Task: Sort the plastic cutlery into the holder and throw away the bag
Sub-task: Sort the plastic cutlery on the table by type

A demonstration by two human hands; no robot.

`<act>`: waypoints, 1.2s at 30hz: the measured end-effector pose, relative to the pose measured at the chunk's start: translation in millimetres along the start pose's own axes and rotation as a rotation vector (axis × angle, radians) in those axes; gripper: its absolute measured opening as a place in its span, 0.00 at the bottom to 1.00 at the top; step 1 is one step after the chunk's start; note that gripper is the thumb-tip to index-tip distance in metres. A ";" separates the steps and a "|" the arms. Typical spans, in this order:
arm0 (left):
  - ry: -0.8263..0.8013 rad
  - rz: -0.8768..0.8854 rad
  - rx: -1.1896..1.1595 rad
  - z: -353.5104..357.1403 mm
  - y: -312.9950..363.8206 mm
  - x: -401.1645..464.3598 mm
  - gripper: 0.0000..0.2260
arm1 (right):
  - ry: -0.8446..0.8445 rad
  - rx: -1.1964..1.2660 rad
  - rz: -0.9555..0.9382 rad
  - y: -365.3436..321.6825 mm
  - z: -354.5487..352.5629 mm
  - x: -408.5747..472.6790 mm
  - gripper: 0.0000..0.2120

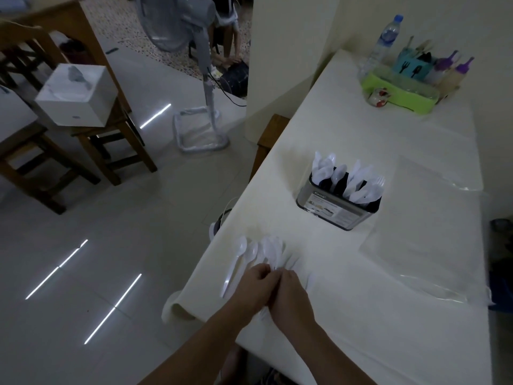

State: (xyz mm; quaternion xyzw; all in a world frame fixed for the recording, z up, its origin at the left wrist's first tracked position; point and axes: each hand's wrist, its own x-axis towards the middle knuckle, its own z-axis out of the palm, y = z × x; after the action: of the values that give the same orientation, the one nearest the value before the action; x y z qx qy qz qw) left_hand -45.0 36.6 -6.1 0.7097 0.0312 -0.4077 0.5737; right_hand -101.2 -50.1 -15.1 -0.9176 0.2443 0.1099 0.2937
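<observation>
On the table's (388, 315) near-left corner the spoons (261, 254) lie fanned, long axes running away, bowls toward the holder (337, 208) — left hand (256, 286) and right hand (288, 297), side by side, curl their fingers over the handles — the bag (427, 245) lies flat at right.

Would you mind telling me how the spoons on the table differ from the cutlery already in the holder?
The spoons on the table lie flat in a loose fan by the table edge; the cutlery in the holder stands upright, heads up. Both hands, left hand and right hand, are gathering the spoons; the holder's pieces are untouched. Both sets are white plastic.
</observation>
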 end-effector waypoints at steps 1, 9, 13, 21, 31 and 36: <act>0.034 0.004 0.029 -2.6 -2.0 1.1 0.11 | -0.019 -0.035 -0.030 -3.6 0.5 -1.4 0.14; 0.320 -0.029 0.145 -38.6 0.2 16.2 0.12 | -0.144 0.034 -0.220 -28.6 11.5 -5.4 0.23; 0.443 -0.051 0.231 -54.3 -3.3 25.3 0.12 | -0.129 0.113 -0.142 -22.9 14.8 -4.8 0.21; 0.401 -0.066 0.602 -57.8 -19.2 29.3 0.16 | -0.060 0.024 0.003 7.7 16.5 -9.5 0.09; 0.385 -0.008 0.729 -60.4 -24.5 36.4 0.10 | -0.046 0.026 0.045 9.8 23.4 -16.7 0.09; 0.364 0.018 0.703 -65.0 -20.7 36.2 0.10 | -0.023 0.037 0.066 -2.5 26.4 -10.4 0.09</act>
State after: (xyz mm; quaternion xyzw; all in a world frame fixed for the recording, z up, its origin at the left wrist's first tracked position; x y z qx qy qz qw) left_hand 3.7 82.9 -44.1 0.9238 -0.0150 -0.2561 0.2843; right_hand -110.3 -28.6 -31.5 -0.9022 0.2730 0.1255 0.3094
